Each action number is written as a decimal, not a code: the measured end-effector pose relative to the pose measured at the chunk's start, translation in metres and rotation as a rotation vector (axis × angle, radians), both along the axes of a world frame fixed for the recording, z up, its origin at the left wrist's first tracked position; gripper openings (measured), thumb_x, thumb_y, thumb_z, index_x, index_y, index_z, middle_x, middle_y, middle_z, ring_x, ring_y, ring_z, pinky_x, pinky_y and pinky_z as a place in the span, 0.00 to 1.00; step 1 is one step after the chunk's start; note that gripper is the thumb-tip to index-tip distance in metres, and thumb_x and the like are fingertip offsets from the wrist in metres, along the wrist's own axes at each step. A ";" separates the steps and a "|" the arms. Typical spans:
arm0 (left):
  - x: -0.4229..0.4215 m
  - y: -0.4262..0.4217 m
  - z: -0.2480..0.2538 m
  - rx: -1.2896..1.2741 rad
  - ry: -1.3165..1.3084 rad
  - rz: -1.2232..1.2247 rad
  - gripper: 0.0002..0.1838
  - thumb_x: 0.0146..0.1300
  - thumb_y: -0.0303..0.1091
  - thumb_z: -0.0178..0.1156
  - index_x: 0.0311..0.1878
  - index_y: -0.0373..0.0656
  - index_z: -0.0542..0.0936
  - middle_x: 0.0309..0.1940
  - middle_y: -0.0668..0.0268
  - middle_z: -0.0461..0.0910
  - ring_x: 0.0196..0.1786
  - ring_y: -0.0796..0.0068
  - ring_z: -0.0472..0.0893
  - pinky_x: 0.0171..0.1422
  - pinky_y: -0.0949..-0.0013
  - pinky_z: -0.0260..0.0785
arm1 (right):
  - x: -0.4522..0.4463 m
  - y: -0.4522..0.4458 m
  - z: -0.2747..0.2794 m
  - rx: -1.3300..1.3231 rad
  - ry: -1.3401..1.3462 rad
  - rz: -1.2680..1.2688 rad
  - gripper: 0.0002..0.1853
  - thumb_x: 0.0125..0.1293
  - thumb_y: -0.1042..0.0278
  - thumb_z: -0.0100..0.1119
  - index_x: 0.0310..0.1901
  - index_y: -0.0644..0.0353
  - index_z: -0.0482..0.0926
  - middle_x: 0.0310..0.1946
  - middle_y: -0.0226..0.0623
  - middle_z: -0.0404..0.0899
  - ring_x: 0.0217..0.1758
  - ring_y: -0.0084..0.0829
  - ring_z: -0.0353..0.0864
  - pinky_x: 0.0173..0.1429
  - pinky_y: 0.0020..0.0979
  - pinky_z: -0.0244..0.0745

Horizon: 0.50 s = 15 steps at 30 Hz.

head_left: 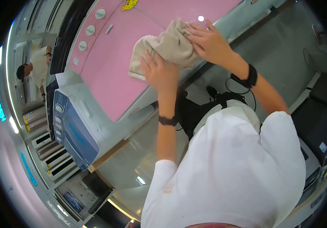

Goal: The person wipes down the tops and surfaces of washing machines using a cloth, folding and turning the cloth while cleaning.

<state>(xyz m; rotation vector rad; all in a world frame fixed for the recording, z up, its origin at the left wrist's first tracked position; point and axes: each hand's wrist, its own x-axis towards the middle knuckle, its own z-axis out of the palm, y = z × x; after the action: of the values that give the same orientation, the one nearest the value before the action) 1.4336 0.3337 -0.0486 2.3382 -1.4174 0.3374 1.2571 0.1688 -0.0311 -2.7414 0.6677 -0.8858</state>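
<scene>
A beige towel [176,43] lies bunched on the pink lid of a washing machine [108,83], near its front edge. My left hand [159,72] rests on the towel's left part, fingers spread and lying over the cloth. On the towel's right end is my right hand [211,43], its fingers stretched out across the fabric. Part of the right thumb side is hard to make out. White knobs [90,30] line the machine's back panel, and a yellow sticker [129,4] is at the top.
A second washing machine with a blue lid [74,133] stands to the left. Another person [38,72] is beyond the machines. Black seats [315,121] are at the right. Shiny floor [133,167] lies below, and air conditioners [59,161] line the far wall.
</scene>
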 end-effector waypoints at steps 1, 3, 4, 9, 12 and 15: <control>-0.005 0.005 0.008 -0.005 0.019 -0.010 0.32 0.75 0.51 0.57 0.76 0.46 0.76 0.81 0.43 0.64 0.80 0.24 0.60 0.83 0.29 0.49 | -0.012 -0.001 0.007 0.042 0.038 0.006 0.19 0.73 0.67 0.60 0.63 0.54 0.85 0.67 0.40 0.84 0.76 0.39 0.77 0.84 0.61 0.58; -0.008 0.003 0.017 0.024 0.025 -0.021 0.31 0.75 0.51 0.56 0.76 0.46 0.77 0.81 0.43 0.64 0.80 0.24 0.61 0.82 0.28 0.50 | -0.020 -0.021 0.008 0.054 0.115 -0.071 0.18 0.74 0.68 0.60 0.63 0.55 0.85 0.68 0.40 0.83 0.76 0.41 0.78 0.83 0.60 0.60; -0.004 -0.001 0.019 0.056 0.010 -0.018 0.32 0.75 0.52 0.56 0.76 0.47 0.76 0.81 0.43 0.64 0.80 0.23 0.60 0.82 0.26 0.49 | -0.022 -0.031 0.008 0.060 0.157 -0.099 0.18 0.74 0.69 0.59 0.63 0.56 0.85 0.68 0.40 0.83 0.76 0.42 0.78 0.83 0.59 0.61; 0.009 -0.054 0.026 0.173 0.006 0.110 0.36 0.74 0.60 0.53 0.80 0.53 0.73 0.85 0.45 0.57 0.81 0.15 0.53 0.77 0.11 0.40 | 0.051 -0.051 0.040 0.157 0.165 -0.235 0.20 0.68 0.60 0.56 0.51 0.66 0.88 0.54 0.56 0.86 0.63 0.52 0.83 0.76 0.61 0.65; 0.018 -0.068 0.020 0.195 0.037 0.132 0.38 0.71 0.64 0.54 0.80 0.57 0.72 0.86 0.45 0.54 0.82 0.14 0.48 0.75 0.07 0.36 | 0.099 -0.033 0.008 -0.135 0.073 -0.317 0.23 0.69 0.59 0.56 0.60 0.64 0.85 0.63 0.54 0.84 0.66 0.50 0.83 0.76 0.61 0.65; 0.018 -0.060 0.015 0.245 0.037 0.130 0.38 0.69 0.64 0.56 0.79 0.57 0.73 0.86 0.45 0.53 0.83 0.15 0.46 0.75 0.08 0.35 | 0.084 -0.012 -0.007 -0.155 -0.114 -0.217 0.25 0.71 0.60 0.56 0.66 0.61 0.82 0.69 0.51 0.80 0.68 0.49 0.82 0.77 0.59 0.65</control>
<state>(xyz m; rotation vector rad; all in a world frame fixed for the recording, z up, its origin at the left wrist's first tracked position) 1.4514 0.2733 -0.0333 2.6258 -1.3596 0.1621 1.3410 0.1570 -0.0378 -2.7612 0.9234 -1.1780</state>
